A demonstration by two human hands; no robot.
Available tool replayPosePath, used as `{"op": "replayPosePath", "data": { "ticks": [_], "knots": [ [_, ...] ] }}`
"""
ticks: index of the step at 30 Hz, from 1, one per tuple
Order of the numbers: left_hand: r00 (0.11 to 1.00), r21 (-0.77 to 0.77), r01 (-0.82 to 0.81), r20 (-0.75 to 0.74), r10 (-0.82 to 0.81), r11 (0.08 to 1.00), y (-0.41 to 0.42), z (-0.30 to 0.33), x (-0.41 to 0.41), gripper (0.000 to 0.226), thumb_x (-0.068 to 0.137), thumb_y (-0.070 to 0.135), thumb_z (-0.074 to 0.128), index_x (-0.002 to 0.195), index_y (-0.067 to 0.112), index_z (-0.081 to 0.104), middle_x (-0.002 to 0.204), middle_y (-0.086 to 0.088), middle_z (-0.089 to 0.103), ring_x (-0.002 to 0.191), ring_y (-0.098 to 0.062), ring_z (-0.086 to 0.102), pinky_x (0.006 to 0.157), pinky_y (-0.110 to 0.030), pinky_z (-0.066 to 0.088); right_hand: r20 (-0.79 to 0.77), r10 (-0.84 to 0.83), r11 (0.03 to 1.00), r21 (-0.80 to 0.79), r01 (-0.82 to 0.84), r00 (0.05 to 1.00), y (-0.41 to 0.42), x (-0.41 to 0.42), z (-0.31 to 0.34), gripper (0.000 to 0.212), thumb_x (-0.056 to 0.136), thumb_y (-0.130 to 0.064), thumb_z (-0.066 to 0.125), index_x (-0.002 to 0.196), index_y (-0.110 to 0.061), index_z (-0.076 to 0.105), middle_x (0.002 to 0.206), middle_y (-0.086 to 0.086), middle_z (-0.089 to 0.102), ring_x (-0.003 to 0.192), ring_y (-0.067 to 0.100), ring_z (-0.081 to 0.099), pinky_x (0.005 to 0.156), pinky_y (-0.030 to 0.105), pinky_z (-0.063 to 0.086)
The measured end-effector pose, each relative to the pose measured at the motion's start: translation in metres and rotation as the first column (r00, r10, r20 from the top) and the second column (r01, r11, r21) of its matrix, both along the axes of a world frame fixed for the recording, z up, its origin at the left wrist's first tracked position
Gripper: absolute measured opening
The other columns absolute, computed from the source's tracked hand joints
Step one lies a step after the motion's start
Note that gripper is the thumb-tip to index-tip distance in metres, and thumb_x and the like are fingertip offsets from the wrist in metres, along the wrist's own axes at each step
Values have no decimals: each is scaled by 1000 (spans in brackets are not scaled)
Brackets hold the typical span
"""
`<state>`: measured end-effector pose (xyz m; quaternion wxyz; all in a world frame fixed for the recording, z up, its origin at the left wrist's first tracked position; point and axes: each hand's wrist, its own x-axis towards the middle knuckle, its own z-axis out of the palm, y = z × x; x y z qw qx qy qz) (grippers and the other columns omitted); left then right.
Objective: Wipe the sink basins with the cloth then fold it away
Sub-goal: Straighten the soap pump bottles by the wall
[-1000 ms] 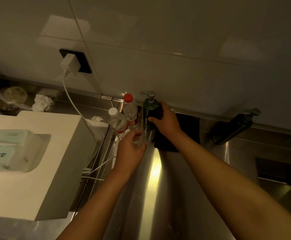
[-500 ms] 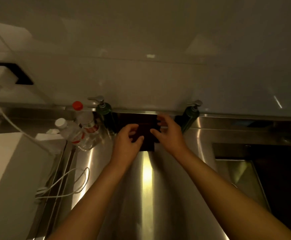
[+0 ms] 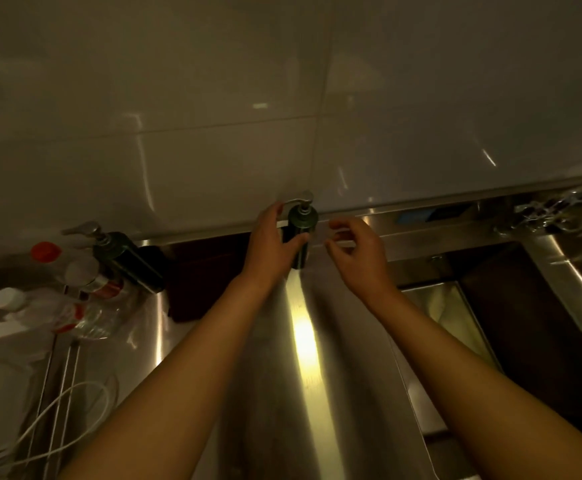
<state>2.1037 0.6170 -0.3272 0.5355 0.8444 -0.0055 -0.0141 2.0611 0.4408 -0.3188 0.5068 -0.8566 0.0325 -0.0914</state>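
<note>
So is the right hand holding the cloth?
No: the right hand is empty with its fingers loosely curled, while the dark cloth lies flat on the steel counter by the wall.

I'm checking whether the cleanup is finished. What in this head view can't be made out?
- Folded dark cloth: its right side is hidden behind the left hand.
- Steel sink basin: cut off by the right edge, floor in shadow.
- Dark green pump bottle: partly covered by the left hand.
- Right hand: open, motion-blurred.
</note>
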Motion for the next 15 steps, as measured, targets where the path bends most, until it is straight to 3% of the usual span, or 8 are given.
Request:
{"op": "replayPosePath", "data": {
  "ticks": [5, 10, 12, 15],
  "knots": [
    [1000, 2, 9, -5, -9, 1000, -25, -10, 7, 69, 82, 10, 83, 143, 12, 51, 140, -9, 61, 131, -23, 56, 112, -46, 45, 18, -21, 1000, 21, 21, 1000, -9, 2, 0, 30, 91, -4, 67, 118, -17, 66, 113, -4, 66, 101, 0, 63, 80, 10, 51],
    [998, 11, -61, 2, 61, 998, -31, -12, 2, 62, 85, 4, 78, 140, 13, 51, 137, -8, 61, 130, -24, 57, 111, -34, 43, -14, -61, 997, 56, 62, 998, -18, -11, -5, 31, 92, 0, 63, 121, -11, 66, 118, 2, 66, 102, 12, 65, 82, 19, 56],
    [998, -3, -55, 8, 55, 998, -28, -9, -4, 63, 84, 2, 79, 140, 10, 52, 137, -9, 61, 130, -23, 56, 111, -31, 42, -28, -44, 997, 59, 46, 999, -19, -14, -5, 33, 92, -2, 64, 123, -14, 65, 119, 0, 65, 103, 8, 64, 80, 16, 54],
    [998, -25, -59, -1, 59, 998, -23, -1, -19, 63, 84, 2, 79, 140, 10, 51, 139, -9, 61, 132, -22, 55, 115, -37, 42, -88, 5, 994, 112, 5, 996, -14, -15, -8, 42, 89, -3, 69, 128, -17, 62, 122, 1, 64, 96, -2, 64, 67, 12, 53]
  ]
}}
